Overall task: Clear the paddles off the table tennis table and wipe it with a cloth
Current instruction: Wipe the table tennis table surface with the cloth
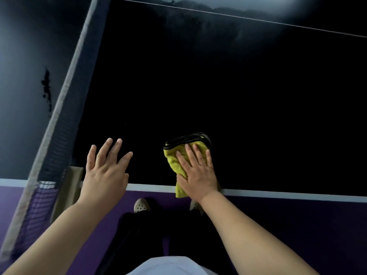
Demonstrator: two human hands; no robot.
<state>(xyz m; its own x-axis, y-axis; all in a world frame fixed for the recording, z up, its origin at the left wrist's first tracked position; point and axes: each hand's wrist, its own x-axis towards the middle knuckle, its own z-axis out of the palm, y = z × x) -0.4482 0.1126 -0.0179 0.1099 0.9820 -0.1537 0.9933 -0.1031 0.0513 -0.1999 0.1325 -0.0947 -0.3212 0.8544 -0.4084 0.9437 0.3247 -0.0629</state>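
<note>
A folded yellow cloth [174,158] with a dark edge lies on the dark table tennis table [218,92], close to its near white edge line. My right hand [198,171] presses flat on the cloth with straight fingers; one corner of the cloth hangs over the table edge. My left hand [105,171] is spread with straight fingers at the near edge, left of the cloth, holding nothing. I cannot tell whether it touches the surface. No paddle is in view.
The net [59,124] runs diagonally on the left, fixed by a clamp post [69,187] at the near edge. A white centre line [238,16] crosses the far part of the table. Purple floor [297,225] and my shoes [141,205] show below.
</note>
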